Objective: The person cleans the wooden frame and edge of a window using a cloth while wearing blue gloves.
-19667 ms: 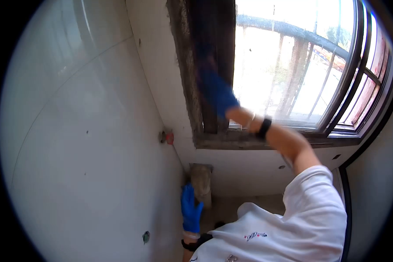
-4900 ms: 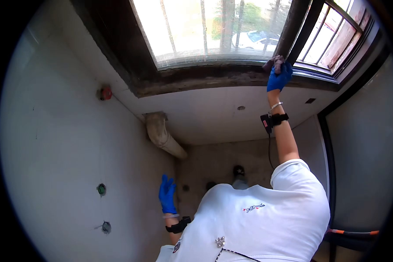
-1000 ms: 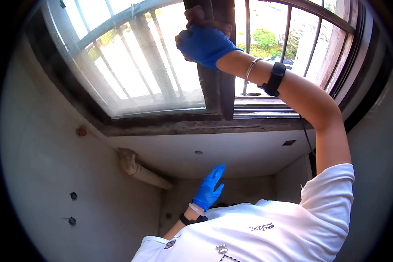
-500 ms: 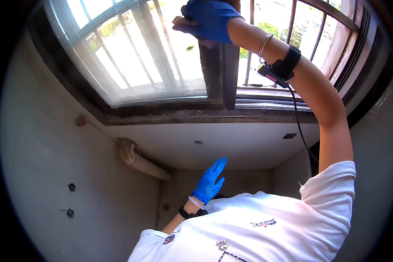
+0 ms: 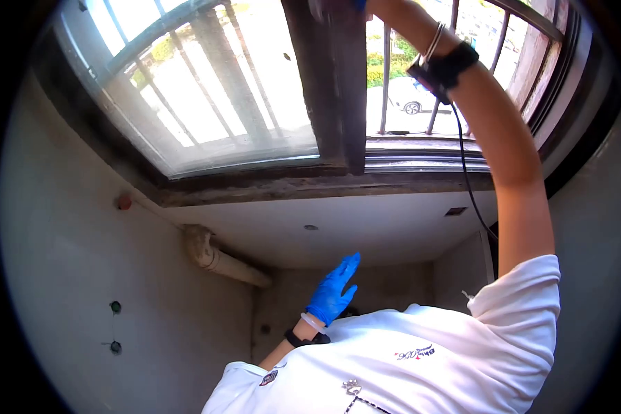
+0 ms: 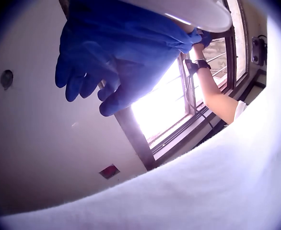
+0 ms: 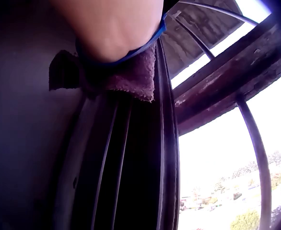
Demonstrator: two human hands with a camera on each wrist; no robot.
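- Window (image 5: pixel 200 83): its glass is probably fragile, so spare it hard knocks.
- Frame upright (image 5: pixel 331 90): looks stiff; it should take your pressure better.
- Your left hand (image 5: pixel 330 293): low, near your shirt (image 5: pixel 393 352), thumb apart from its fingers, holding nothing.
- Your right hand (image 6: pixel 205 39): raised; its fingers are hidden, so I can't tell their grip.
- Cloth (image 7: pixel 138 79): under your right hand, seemingly touching the frame; likely light, soft, floppy; bunch its middle in your palm.

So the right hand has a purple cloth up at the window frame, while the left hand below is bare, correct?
Not quite: the left hand wears a blue glove, as the head view shows. The right hand does have the purple cloth at the window frame.
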